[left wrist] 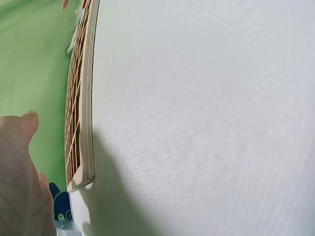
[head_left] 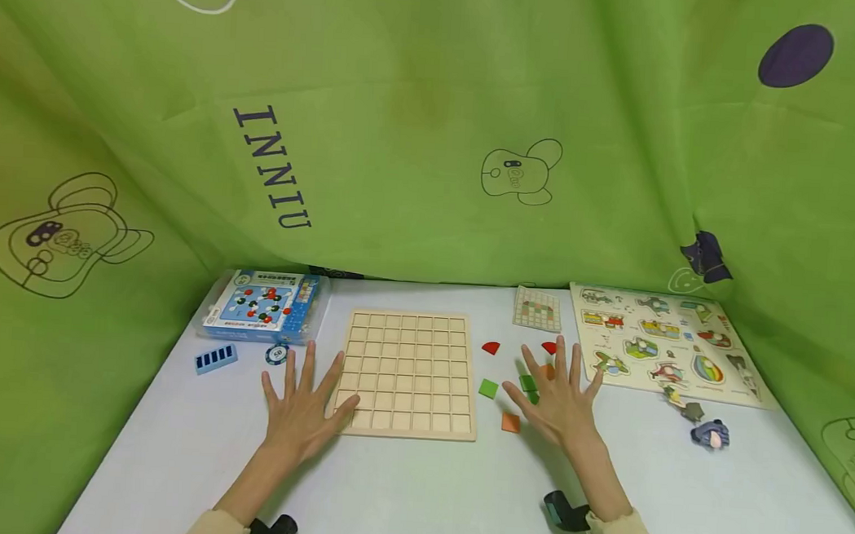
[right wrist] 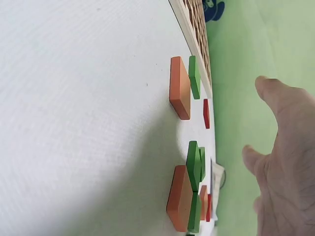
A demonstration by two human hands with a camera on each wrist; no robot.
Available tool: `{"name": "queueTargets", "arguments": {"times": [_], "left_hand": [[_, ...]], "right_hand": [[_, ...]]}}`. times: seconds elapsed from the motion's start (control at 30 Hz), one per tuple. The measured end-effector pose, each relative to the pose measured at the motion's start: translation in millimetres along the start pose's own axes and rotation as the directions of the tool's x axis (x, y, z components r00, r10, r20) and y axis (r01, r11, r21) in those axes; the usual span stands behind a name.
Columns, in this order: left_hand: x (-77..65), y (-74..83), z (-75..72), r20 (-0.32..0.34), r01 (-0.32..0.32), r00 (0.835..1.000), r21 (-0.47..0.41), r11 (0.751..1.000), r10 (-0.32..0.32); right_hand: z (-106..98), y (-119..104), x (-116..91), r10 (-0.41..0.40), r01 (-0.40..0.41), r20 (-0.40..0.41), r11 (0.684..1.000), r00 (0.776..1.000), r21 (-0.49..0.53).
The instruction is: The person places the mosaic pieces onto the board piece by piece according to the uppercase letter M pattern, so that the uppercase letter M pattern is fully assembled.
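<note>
My left hand is spread with straight fingers at the left side of a wooden grid board, its thumb over the lower left corner. In the left wrist view, the hand appears apart from the board. Fingers also spread, my right hand hovers above coloured tiles and holds nothing. Around it lie a green tile, an orange tile and red quarter-round pieces. More green tiles and an orange tile are partly hidden under this hand in the head view.
A small pattern card lies behind the tiles. At the right are a picture puzzle board and small figures. On the left stand a boxed molecule set, a blue slotted block and a round chip. Green cloth surrounds the table.
</note>
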State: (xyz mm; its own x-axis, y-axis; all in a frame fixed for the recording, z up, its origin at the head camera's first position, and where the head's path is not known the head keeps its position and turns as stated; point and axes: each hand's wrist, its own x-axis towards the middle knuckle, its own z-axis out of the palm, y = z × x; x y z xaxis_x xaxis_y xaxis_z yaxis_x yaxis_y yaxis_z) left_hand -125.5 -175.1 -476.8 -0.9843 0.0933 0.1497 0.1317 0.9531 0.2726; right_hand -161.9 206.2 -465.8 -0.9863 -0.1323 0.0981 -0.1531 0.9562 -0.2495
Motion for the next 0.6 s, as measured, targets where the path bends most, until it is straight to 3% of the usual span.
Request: {"name": "queueTargets", "arguments": {"times": [0.27,0.47,0.6], "left_hand": [[-8.3,2.2,0.6,-0.061,-0.08,0.995,-0.064,0.995,0.076],[-14.0,-1.5,-5.3,-0.005,-0.127,0.992,-0.204,0.971,0.129],[-13.0,-8.4,-10.4,0.026,-0.167,0.983,-0.286,0.944,0.182]], "right_hand": [[-2.1,3.0,-5.7,-0.014,0.014,-0.039,1.0,0.999,0.002],[-7.4,6.0,-8.9,-0.035,0.037,-0.038,0.999,0.999,0.039],[-10.8,7.8,-8.3,-0.04,0.043,-0.026,0.988,0.999,0.15]]}}
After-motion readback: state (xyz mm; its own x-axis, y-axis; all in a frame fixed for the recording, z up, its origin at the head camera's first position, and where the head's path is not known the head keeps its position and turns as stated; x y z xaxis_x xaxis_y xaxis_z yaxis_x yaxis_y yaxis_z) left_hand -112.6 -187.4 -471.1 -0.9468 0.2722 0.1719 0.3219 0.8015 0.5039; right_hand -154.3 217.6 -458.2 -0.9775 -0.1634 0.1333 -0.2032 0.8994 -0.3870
